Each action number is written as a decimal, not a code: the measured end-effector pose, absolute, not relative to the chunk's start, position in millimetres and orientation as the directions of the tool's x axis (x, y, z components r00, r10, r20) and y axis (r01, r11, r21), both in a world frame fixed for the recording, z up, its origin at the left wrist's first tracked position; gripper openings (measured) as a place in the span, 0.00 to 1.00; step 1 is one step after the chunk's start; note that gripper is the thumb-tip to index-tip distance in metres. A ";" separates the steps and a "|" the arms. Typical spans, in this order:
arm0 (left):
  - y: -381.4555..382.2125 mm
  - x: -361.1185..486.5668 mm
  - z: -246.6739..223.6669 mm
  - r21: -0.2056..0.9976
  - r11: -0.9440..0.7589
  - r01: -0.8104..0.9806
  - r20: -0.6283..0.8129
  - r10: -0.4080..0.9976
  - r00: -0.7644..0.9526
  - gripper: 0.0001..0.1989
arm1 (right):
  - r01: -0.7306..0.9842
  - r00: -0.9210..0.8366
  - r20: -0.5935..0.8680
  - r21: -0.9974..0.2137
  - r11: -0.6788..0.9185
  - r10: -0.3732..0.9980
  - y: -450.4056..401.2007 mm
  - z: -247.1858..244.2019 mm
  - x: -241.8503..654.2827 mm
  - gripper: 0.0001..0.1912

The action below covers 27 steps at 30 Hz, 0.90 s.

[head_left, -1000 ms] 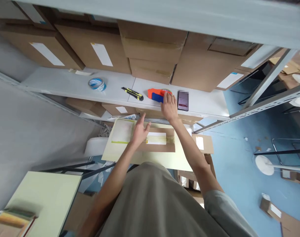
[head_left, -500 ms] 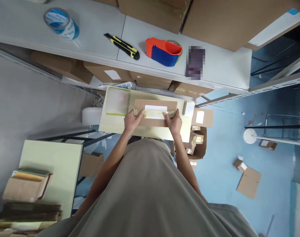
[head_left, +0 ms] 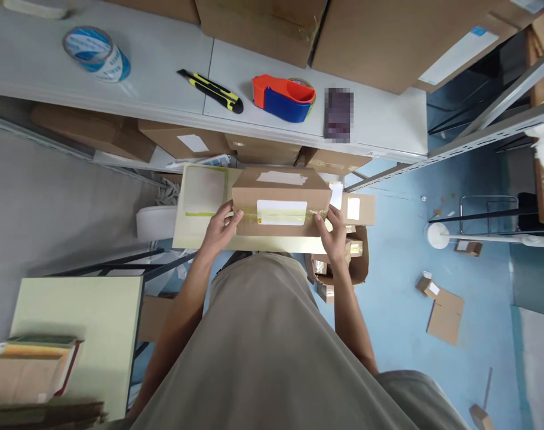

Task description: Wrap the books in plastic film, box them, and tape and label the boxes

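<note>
Between my two hands is a closed cardboard box, tilted so that two of its faces show. A white label under clear tape is on the face towards me, and another white label shows on the far face. My left hand grips the box's left end, thumb on the near face. At the right end my right hand holds it the same way, its thumb on the taped edge. Beneath the box lies a pale yellow tabletop. The fingers behind the box's ends are partly hidden.
On the grey shelf ahead are a blue-and-white tape roll, a utility knife, an orange-and-blue tape dispenser and a blurred-out dark object. A carton of small boxes stands at right. Stacked books or folders lie at lower left.
The box has come up nearer to me and tipped, so a second labelled face now shows. My hands have moved apart to its ends. The view has shifted slightly.
</note>
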<state>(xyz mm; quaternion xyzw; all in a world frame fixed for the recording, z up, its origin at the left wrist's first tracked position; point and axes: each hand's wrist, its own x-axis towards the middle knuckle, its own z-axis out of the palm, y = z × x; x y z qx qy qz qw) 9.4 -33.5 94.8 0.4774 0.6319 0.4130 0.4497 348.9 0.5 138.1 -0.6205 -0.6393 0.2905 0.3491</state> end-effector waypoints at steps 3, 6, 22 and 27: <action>-46.8 -0.9 80.7 0.941 0.211 0.265 -0.169 0.970 -0.174 0.23 | 0.590 0.044 0.063 -0.807 0.025 0.997 -14.0 127.2 350.7 0.20; -56.0 -10.3 47.0 0.924 0.281 0.258 -0.226 0.949 -0.221 0.22 | 0.544 0.012 -0.079 -0.836 -0.072 0.997 -26.7 87.7 343.6 0.21; -5.1 -50.8 -35.7 0.857 0.463 0.224 -0.387 0.867 -0.313 0.26 | 0.418 0.052 -0.311 -0.856 -0.303 0.949 15.6 -11.0 337.0 0.25; 29.8 -34.6 -11.7 0.881 0.436 0.185 -0.374 0.880 -0.291 0.23 | 0.208 0.080 -0.379 -0.898 -0.387 0.922 42.3 -0.5 316.9 0.35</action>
